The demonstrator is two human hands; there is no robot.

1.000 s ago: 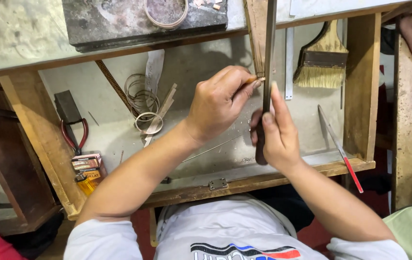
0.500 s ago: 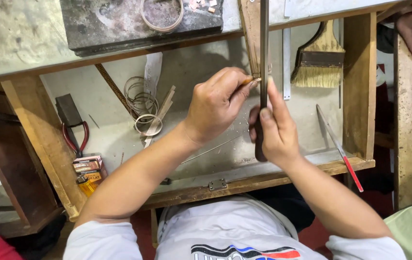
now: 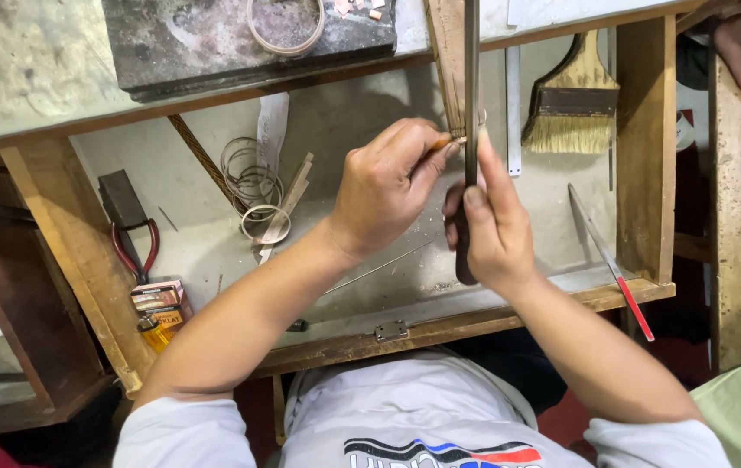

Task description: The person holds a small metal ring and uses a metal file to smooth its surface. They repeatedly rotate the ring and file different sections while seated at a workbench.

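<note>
My right hand [image 3: 496, 227] grips the dark handle of a long metal file [image 3: 471, 78], index finger stretched along the blade. The file runs up across a wooden bench peg [image 3: 447, 52]. My left hand [image 3: 385, 186] pinches a small thin metal piece [image 3: 458, 139] against the peg, right beside the file. What the piece is exactly stays too small to tell. Both hands work above an open wooden drawer [image 3: 440, 325] lined with grey sheet.
In the drawer lie several wire rings [image 3: 252, 178], red-handled pliers [image 3: 134, 251], a wide paintbrush [image 3: 572, 108], a steel ruler [image 3: 513, 104], a red-handled file [image 3: 613, 264] and small boxes [image 3: 158, 305]. A dark block with a metal ring [image 3: 286, 22] sits on the bench top.
The file has shifted slightly along the peg under my right hand; my left hand keeps pinching the small piece in the same spot.
</note>
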